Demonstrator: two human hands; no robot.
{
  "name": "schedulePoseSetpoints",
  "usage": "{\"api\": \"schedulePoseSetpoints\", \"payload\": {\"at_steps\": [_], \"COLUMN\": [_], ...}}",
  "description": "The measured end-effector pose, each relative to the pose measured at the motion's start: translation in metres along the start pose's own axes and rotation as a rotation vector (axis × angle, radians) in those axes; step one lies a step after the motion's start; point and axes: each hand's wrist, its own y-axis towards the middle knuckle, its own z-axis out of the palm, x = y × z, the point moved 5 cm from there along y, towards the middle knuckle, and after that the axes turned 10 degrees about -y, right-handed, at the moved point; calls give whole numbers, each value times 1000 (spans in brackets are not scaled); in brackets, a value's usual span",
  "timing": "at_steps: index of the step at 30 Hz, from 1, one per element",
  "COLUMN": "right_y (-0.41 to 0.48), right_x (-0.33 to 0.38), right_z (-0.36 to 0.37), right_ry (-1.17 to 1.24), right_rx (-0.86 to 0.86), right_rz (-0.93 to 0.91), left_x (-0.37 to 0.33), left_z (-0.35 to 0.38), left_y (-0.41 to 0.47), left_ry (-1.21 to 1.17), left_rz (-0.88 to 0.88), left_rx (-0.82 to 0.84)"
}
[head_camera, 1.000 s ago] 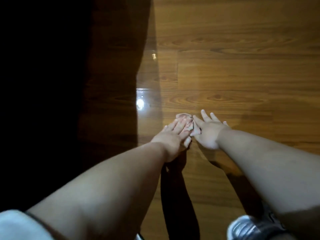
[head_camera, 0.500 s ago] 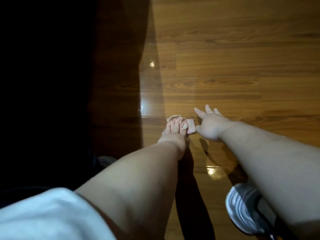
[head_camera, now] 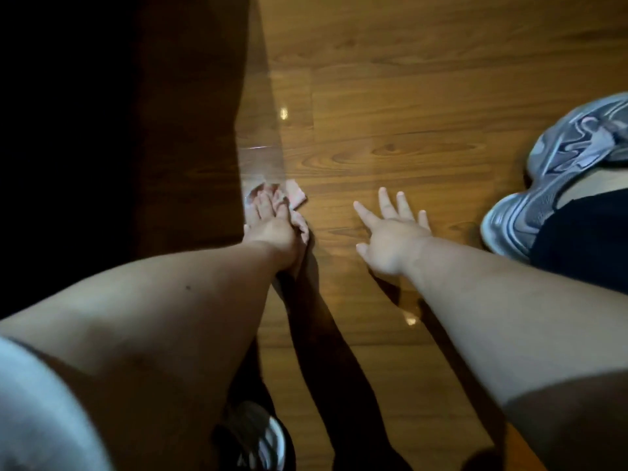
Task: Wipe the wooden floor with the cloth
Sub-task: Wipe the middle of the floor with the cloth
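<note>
A small pale pink cloth [head_camera: 295, 196] lies flat on the glossy wooden floor [head_camera: 424, 113]. My left hand [head_camera: 275, 222] presses on it with straight fingers, covering most of it; only a far right corner sticks out. My right hand [head_camera: 392, 229] rests flat on the bare boards to the right of the cloth, fingers spread, apart from it and holding nothing.
A grey and white sneaker [head_camera: 557, 171] with a dark trouser leg sits on the floor at the right edge. Another shoe [head_camera: 258, 436] shows at the bottom centre. The left third of the view is in deep shadow [head_camera: 102, 130].
My right hand has slid rightward away from the cloth and now lies flat on the floor. My left hand stays pressing on the cloth. The view has tilted down, bringing the right shoe in.
</note>
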Motion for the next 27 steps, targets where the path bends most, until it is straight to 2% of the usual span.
{"api": "schedulePoseSetpoints", "payload": {"at_steps": [5,9,13,17,21,23,27], "right_y": [48,77,114,148,170,188,201], "right_x": [-4,-7,-13,-10,0,11,33], "right_z": [-6,-33,-79,-123,-157,-169,-181], "right_ry": [-119,-212,-291,-344,-360,-331,-279], "right_rx": [30,-8,-60,-79,-62,-73,-187], "right_rz": [-9,-58,-100,-161,-203,-208,-280], "left_x": [-15,-16,-17,-10,-5,-6,-5], "left_z": [-27,-49,-69,-74,-70,-70,-69], "left_y": [47,74,94,98,89,94,101], "left_ry": [-31,-103,-203,-213,-232,-238,-247], "left_rz": [-90,-115,-126,-115,-184,-210,-290], "left_rx": [-91,-25,-33,24,91,36,-227]}}
